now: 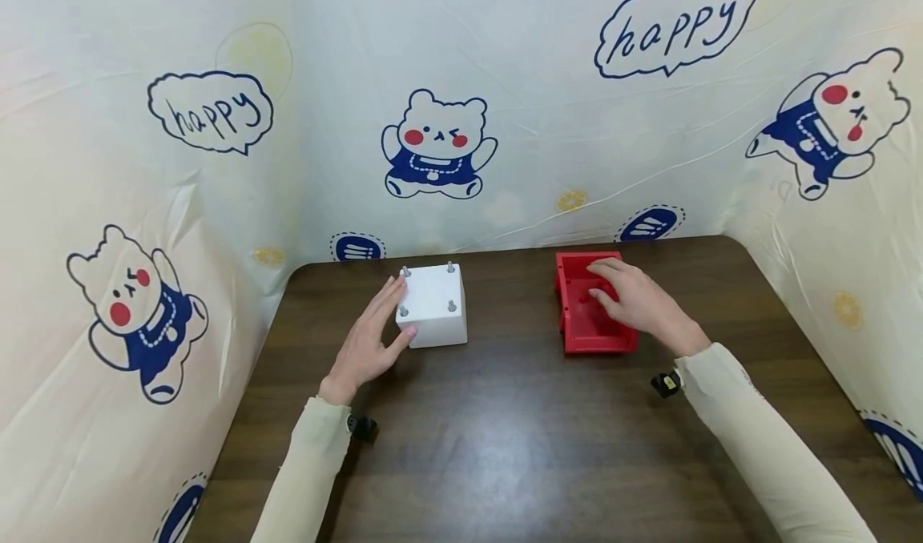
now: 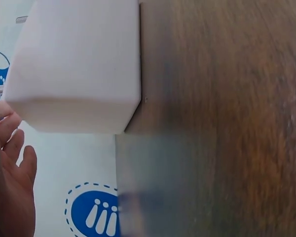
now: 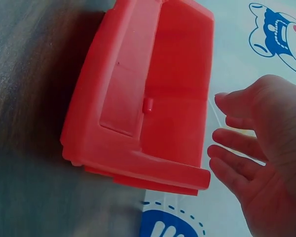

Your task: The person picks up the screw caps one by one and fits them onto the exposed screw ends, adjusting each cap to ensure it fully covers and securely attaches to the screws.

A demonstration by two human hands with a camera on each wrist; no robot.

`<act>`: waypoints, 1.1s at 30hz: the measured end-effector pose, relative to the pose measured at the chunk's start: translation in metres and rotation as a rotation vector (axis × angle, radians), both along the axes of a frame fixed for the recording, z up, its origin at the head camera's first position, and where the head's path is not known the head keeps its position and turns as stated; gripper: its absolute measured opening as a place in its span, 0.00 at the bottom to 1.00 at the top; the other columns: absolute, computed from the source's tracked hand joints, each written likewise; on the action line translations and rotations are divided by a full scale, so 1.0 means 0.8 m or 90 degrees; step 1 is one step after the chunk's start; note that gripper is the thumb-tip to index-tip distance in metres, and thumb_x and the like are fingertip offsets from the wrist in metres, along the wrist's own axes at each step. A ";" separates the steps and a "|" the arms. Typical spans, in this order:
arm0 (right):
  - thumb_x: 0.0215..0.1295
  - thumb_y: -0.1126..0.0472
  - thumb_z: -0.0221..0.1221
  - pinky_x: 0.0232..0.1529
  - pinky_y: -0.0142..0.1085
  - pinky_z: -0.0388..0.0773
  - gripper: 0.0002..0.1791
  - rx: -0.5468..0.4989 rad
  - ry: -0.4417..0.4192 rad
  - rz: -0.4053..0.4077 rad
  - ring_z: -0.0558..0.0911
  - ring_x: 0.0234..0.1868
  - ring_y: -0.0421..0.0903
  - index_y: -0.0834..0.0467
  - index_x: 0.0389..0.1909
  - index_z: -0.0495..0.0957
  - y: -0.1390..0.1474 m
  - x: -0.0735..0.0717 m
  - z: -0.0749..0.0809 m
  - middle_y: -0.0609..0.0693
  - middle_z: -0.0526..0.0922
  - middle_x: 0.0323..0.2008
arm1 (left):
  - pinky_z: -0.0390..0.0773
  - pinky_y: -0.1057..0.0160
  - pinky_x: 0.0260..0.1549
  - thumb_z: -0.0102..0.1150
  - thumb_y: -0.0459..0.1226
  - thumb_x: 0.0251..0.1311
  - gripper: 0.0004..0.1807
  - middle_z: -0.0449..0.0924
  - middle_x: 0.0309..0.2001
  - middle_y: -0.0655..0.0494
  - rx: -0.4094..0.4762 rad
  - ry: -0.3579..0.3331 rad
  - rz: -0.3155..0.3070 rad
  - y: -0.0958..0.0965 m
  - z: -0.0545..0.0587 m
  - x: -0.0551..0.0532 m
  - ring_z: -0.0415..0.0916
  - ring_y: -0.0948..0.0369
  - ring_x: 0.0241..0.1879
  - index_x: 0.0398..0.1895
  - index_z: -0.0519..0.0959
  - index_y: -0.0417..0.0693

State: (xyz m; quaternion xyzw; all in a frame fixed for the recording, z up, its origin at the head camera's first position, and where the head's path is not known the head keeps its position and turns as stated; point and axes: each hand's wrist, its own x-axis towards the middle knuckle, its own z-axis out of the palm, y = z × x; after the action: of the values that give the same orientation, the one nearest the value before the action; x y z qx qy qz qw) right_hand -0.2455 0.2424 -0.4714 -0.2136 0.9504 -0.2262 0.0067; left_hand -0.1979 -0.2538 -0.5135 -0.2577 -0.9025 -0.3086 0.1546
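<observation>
Several bear prints (image 1: 434,146) mark the cloth (image 1: 534,126) beyond the brown counter (image 1: 497,423). The left hand (image 1: 364,347) has its fingers extended at the left side of a white block (image 1: 436,331) topped with four metal pegs (image 1: 452,306); contact is hard to tell, and the left wrist view cuts both off. Well apart to the right sits a red plastic bin (image 1: 600,339), its inside partly hidden by the right hand (image 1: 642,299), whose loose fingers hold nothing.
</observation>
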 end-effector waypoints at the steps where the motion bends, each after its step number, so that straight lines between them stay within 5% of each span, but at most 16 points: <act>1: 0.71 0.61 0.66 0.60 0.59 0.83 0.32 0.003 -0.002 0.002 0.80 0.64 0.62 0.63 0.74 0.72 -0.001 -0.001 0.000 0.64 0.76 0.69 | 0.56 0.47 0.82 0.66 0.44 0.72 0.41 0.57 0.85 0.51 0.002 0.003 -0.004 0.001 -0.001 0.000 0.50 0.51 0.86 0.84 0.61 0.47; 11: 0.72 0.63 0.65 0.63 0.61 0.79 0.31 0.021 -0.008 0.018 0.78 0.67 0.65 0.65 0.73 0.72 -0.008 -0.001 -0.003 0.66 0.76 0.70 | 0.51 0.57 0.83 0.62 0.42 0.75 0.38 0.57 0.85 0.52 0.025 0.003 -0.016 0.004 -0.011 -0.005 0.50 0.51 0.86 0.84 0.62 0.47; 33: 0.65 0.69 0.69 0.62 0.58 0.81 0.30 0.110 -0.008 0.052 0.83 0.64 0.62 0.64 0.69 0.78 -0.027 -0.013 -0.023 0.63 0.82 0.64 | 0.52 0.55 0.83 0.61 0.41 0.76 0.38 0.55 0.86 0.54 0.044 -0.024 -0.003 0.009 -0.015 -0.004 0.50 0.52 0.86 0.85 0.60 0.50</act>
State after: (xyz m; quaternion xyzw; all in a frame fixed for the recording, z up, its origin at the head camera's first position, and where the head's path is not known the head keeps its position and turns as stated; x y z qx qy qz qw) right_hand -0.2556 0.2205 -0.4900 -0.2497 0.9567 -0.1439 0.0401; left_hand -0.2013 -0.2462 -0.5254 -0.2488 -0.8932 -0.3450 0.1459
